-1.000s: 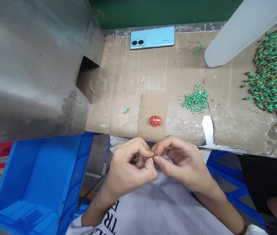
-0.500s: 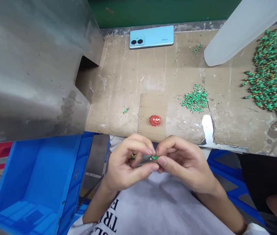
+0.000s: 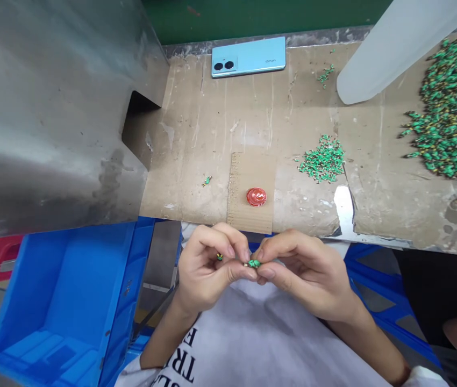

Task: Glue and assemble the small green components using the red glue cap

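On the pale blue phone (image 3: 248, 57) we read one brand word, "vivo", in small dark letters near the right end of its back, well apart from the two round camera lenses at the left end. Across the pale shirt (image 3: 261, 333) we see large black capitals, slanted and broken up by the folds. We make out an "E" on its own, then "TR" with a further letter that we cannot settle, and lower down part of another word, cut by the bottom edge. A small dark marking on the side of the blue crate (image 3: 79, 290) is too blurred for us to read.
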The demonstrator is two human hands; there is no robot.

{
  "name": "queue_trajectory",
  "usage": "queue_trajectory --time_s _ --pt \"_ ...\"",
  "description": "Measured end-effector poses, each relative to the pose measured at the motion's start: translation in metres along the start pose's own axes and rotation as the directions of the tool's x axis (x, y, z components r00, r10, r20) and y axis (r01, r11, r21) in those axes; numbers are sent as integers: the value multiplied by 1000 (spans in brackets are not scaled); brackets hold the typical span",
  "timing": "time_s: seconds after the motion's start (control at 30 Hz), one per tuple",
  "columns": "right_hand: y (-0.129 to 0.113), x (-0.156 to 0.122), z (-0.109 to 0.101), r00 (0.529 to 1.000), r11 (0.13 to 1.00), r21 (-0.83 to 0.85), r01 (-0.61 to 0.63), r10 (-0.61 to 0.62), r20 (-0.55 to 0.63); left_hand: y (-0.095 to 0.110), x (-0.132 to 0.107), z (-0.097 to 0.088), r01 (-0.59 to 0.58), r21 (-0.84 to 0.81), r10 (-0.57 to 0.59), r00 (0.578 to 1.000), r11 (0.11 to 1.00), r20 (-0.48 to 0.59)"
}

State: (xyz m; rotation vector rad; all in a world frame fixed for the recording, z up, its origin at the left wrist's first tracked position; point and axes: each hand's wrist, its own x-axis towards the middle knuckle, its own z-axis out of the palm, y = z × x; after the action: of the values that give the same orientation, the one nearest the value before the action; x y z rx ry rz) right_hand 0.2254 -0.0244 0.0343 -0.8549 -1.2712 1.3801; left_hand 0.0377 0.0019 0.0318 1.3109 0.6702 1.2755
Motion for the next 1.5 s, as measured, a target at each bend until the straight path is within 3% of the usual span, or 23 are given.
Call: queue_trajectory --time_s 0.33,0.57,0.93,1.5 --pt "-1 2 -2 998 994 -89 60 -59 11 -7 -6 9 42 -64 -47 996 997 -73" --pt "4 1 -3 992 986 -115 120 -116 44 -14 -2 16 -36 -43 29 987 998 -156" --pt "-1 2 -4 990 979 -148 139 -136 29 -11 -1 18 -72 -66 60 984 995 -167" --pt "-1 0 2 990 986 -91 138 -134 52 -10 -9 17 47 -250 -96 977 967 -188"
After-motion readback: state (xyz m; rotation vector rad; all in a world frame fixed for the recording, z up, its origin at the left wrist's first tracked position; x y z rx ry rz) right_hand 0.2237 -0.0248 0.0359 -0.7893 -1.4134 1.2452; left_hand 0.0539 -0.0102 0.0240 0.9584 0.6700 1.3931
